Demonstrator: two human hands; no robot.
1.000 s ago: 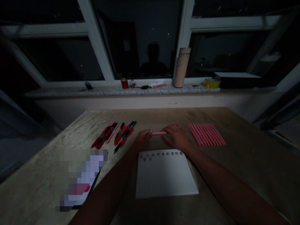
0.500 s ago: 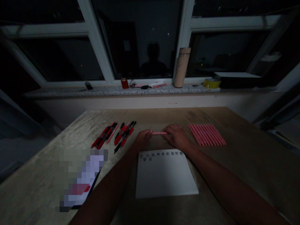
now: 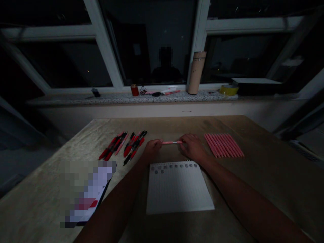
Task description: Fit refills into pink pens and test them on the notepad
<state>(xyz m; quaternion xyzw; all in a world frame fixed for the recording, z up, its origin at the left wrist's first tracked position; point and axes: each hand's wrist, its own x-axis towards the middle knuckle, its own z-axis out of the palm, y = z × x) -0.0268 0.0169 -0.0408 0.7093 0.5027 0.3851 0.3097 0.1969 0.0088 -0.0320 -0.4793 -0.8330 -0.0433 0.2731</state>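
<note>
A slim pink pen (image 3: 167,142) is stretched level between my two hands, above the top of the notepad. Closed fingers of my left hand (image 3: 153,146) grip its left end. My right hand (image 3: 192,144) is closed on the pink cap (image 3: 180,142) at the other end. A pale, whitish stretch of the pen shows between the pink barrel and the cap. Just below lies a spiral notepad (image 3: 179,192) with lined paper and small dark drawn marks along its upper lines. Right of my right hand, several pink pens (image 3: 224,145) lie side by side in a row.
Two groups of red, black and pink pens (image 3: 113,146) lie left of my hands. A phone (image 3: 93,192), blurred out, rests by my left forearm. On the windowsill stand a tan flask (image 3: 197,72), a red jar (image 3: 134,90) and yellow tape (image 3: 228,89).
My right hand has shifted slightly right, and a pale section now shows between the pen's barrel and cap. My left hand moved slightly left. The laid-out pens and notepad stayed put.
</note>
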